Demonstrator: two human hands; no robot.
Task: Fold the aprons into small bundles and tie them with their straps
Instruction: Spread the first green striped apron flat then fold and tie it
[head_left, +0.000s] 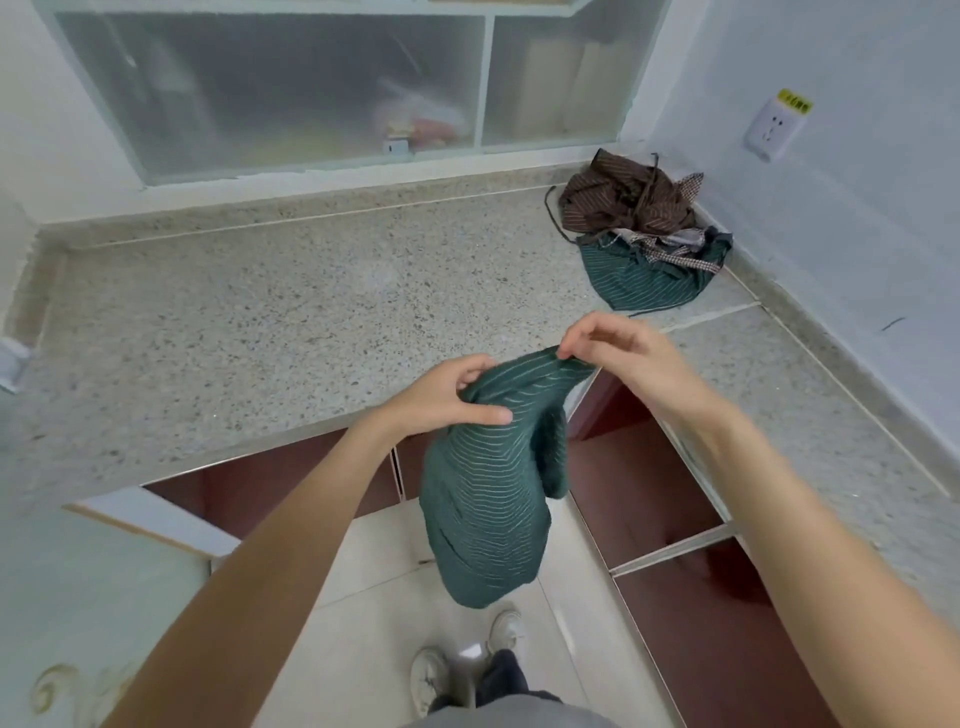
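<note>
Speckled stone counter (291, 322) runs along the wall and turns a corner to the right; dark red cabinet fronts (613, 488) sit below it, pale floor tiles (374, 623) underneath. Frosted sliding panes (270, 88) behind the counter blur whatever is stored inside: only vague reddish and pale shapes, not identifiable. Wall socket (775, 130) on the right wall; its yellow label is too small to read.

Pile of aprons (641, 234) in the far right corner of the counter: brown striped cloth on top, green striped cloth beneath, some checked trim between. Count of pieces cannot be told; straps tangled.

Green striped apron (483, 499) is held up in front of the counter edge, hanging down over the floor. Its lower end is bunched; straps not visible.

Left hand (447, 397): fingers curled into the upper cloth, thumb laid across the front, gripping it. Right hand (618, 358): thumb and forefinger pinch the top edge, other fingers raised and loose. Hands near each other, apart.

Shoes (467, 660) are visible below, partly cut off.
</note>
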